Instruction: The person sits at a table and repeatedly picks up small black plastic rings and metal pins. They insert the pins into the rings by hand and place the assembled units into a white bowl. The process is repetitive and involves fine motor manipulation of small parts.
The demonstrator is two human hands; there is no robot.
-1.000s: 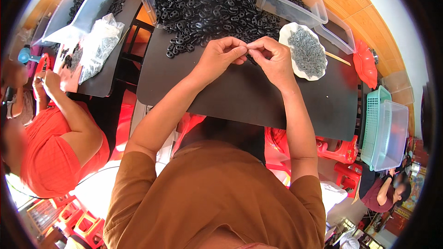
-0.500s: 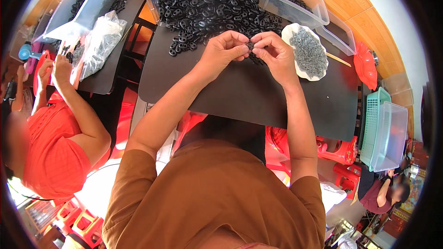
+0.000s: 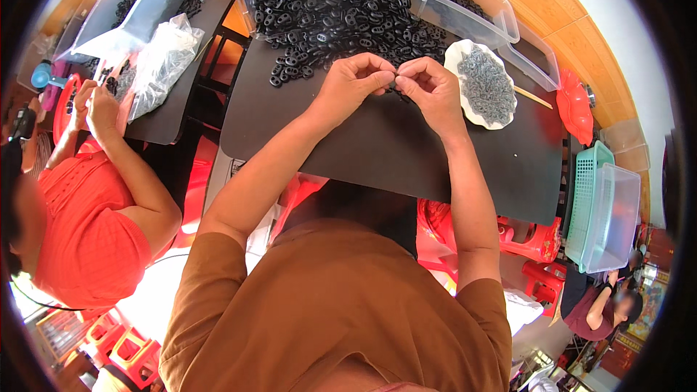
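Above the dark table, my left hand and my right hand meet fingertip to fingertip. Both are closed in a pinch on a small black piece, of which only a sliver shows between the fingers. Just beyond them spreads a big heap of black oval pieces with two holes each. A few more dark bits lie under my fingertips. To the right of my right hand stands a white scalloped dish filled with small grey translucent bits.
Clear plastic bins stand behind the dish, near a light stick. Red dish and green basket are at the right. On the left, a person in red works at another table with a plastic bag.
My fingertips have drawn closer together, and the black piece between them shows less. The person in red has shifted slightly. The heap and dish stay as they were.
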